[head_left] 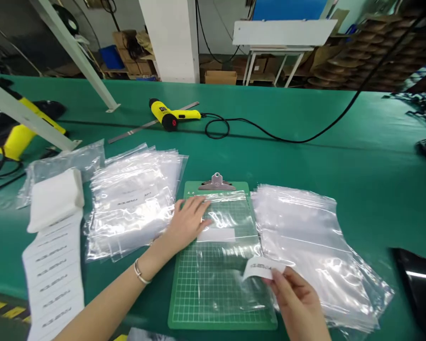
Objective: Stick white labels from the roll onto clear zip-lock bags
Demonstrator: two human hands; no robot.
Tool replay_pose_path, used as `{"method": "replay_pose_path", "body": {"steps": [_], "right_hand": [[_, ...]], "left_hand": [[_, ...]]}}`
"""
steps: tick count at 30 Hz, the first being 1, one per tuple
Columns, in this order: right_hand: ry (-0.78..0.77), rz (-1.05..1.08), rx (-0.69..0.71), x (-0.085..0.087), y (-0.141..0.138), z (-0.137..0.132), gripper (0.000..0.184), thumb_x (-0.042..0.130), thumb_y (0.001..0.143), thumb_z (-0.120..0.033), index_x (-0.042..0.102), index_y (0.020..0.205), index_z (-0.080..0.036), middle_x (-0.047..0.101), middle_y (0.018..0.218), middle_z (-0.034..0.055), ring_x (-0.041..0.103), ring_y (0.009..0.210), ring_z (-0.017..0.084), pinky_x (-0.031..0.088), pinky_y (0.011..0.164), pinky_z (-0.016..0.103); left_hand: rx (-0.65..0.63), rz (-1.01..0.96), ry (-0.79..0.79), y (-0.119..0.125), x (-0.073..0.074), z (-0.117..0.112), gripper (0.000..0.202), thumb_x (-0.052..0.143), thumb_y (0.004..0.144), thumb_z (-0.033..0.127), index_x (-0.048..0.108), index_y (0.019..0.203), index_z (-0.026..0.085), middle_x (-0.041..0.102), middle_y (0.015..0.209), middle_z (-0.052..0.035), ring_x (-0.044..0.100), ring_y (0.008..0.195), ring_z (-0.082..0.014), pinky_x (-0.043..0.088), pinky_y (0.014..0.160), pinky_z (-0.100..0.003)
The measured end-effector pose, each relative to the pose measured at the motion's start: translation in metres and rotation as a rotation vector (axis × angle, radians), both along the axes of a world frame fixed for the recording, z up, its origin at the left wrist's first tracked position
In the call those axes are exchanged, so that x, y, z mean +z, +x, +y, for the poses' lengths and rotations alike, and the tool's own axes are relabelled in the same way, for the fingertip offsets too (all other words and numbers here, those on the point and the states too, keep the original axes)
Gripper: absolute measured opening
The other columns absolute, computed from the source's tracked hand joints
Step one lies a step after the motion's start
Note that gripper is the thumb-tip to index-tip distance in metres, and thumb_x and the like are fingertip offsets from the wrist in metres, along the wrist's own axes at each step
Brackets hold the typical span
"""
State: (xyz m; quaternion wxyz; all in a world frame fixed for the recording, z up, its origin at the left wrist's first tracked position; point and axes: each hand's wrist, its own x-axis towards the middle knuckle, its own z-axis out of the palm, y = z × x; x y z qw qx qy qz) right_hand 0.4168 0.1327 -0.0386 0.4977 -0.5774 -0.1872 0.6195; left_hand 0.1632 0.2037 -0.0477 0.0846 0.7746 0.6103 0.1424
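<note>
A clear zip-lock bag [230,270] lies over a green gridded clipboard [184,293] with a metal clip at its top. Under or on the bag, a blank white rectangle [218,235] shows near its middle. My left hand [188,218] rests with fingers spread on the bag's upper left part. Between the thumb and fingers of my right hand [294,293] is a printed white label [261,267], its free end curling over the bag's right side. The print is too blurred to read.
Stacks of clear bags lie to the left [131,203] and right [301,227]. A folded strip of printed labels [57,265] hangs off the near left. Farther back are a yellow heat gun [170,113] with its cable and a steel ruler [135,131]. A black object [417,279] sits at right.
</note>
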Motion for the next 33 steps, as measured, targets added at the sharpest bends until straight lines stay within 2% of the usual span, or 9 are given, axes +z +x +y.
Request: {"method": "replay_pose_path", "body": {"steps": [3,7,10,14,19,22,26,30,33], "right_hand": [[-0.001,-0.034,0.126,-0.011,-0.018,-0.004,0.021,0.081,0.061,-0.035,0.073,0.071,-0.019,0.073,0.073,0.0005,0.066,0.067,0.012,0.053,0.067,0.015],[-0.02,0.066,0.146,-0.014,-0.028,0.017,0.019,0.084,0.056,-0.031,0.073,0.069,-0.022,0.073,0.071,-0.0009,0.067,0.069,0.014,0.055,0.066,0.018],[-0.008,0.116,0.094,-0.008,-0.044,0.049,0.024,0.085,0.052,-0.033,0.073,0.068,-0.021,0.073,0.069,-0.0008,0.067,0.066,0.012,0.056,0.073,0.019],[-0.019,0.182,0.026,-0.003,-0.064,0.08,0.028,0.088,0.045,-0.032,0.072,0.065,-0.02,0.073,0.067,0.0004,0.069,0.072,0.016,0.056,0.077,0.024],[-0.05,0.194,0.003,-0.005,-0.066,0.085,0.027,0.088,0.045,-0.027,0.071,0.065,-0.02,0.074,0.066,0.0018,0.071,0.073,0.018,0.058,0.075,0.028],[-0.083,0.227,0.015,-0.004,-0.062,0.083,0.025,0.087,0.048,-0.025,0.07,0.065,-0.021,0.073,0.065,0.001,0.071,0.075,0.02,0.058,0.075,0.03],[-0.114,0.251,0.025,0.0,-0.059,0.086,0.025,0.087,0.049,-0.024,0.07,0.066,-0.019,0.073,0.063,0.0009,0.071,0.075,0.021,0.059,0.075,0.032],[-0.06,0.245,-0.004,0.008,-0.06,0.102,0.024,0.085,0.052,-0.024,0.068,0.068,-0.018,0.071,0.06,-0.0003,0.07,0.075,0.021,0.059,0.076,0.033],[0.03,0.27,-0.016,0.01,-0.067,0.123,0.02,0.079,0.063,-0.024,0.069,0.077,-0.016,0.071,0.064,-0.0018,0.069,0.082,0.019,0.057,0.08,0.031]], "left_hand": [[-0.121,0.127,-0.019,-0.006,-0.003,-0.009,0.046,0.034,0.095,0.043,0.035,0.135,0.02,0.037,0.142,-0.0091,0.029,0.131,-0.0297,0.021,0.102,-0.057],[-0.14,0.271,-0.041,-0.017,0.0,-0.006,0.05,0.027,0.096,0.045,0.031,0.137,0.017,0.032,0.145,-0.0088,0.027,0.131,-0.029,0.029,0.098,-0.053],[-0.14,0.254,-0.067,-0.022,0.004,-0.001,0.051,0.032,0.094,0.047,0.032,0.136,0.018,0.033,0.145,-0.0087,0.029,0.13,-0.0303,0.033,0.094,-0.049],[-0.158,0.149,-0.143,-0.029,0.007,0.004,0.065,0.042,0.089,0.053,0.021,0.139,0.017,0.034,0.143,-0.0133,0.03,0.129,-0.0319,0.034,0.092,-0.049],[-0.176,0.017,-0.213,-0.043,0.008,0.009,0.081,0.053,0.079,0.061,0.014,0.138,0.021,0.032,0.143,-0.0155,0.032,0.128,-0.0314,0.029,0.098,-0.05],[-0.181,0.0,-0.248,-0.049,0.009,0.012,0.086,0.059,0.075,0.06,0.014,0.137,0.022,0.033,0.142,-0.0157,0.027,0.131,-0.032,0.025,0.1,-0.051],[-0.172,0.003,-0.289,-0.052,0.009,0.014,0.088,0.058,0.076,0.062,0.009,0.138,0.023,0.029,0.144,-0.0166,0.02,0.134,-0.0327,0.022,0.1,-0.053],[-0.172,0.023,-0.3,-0.05,0.011,0.015,0.087,0.058,0.077,0.059,0.008,0.139,0.022,0.03,0.143,-0.0175,0.02,0.133,-0.033,0.022,0.099,-0.053],[-0.158,0.042,-0.321,-0.049,0.013,0.015,0.087,0.059,0.077,0.058,0.01,0.139,0.021,0.032,0.141,-0.0183,0.021,0.132,-0.0344,0.023,0.097,-0.053]]}}
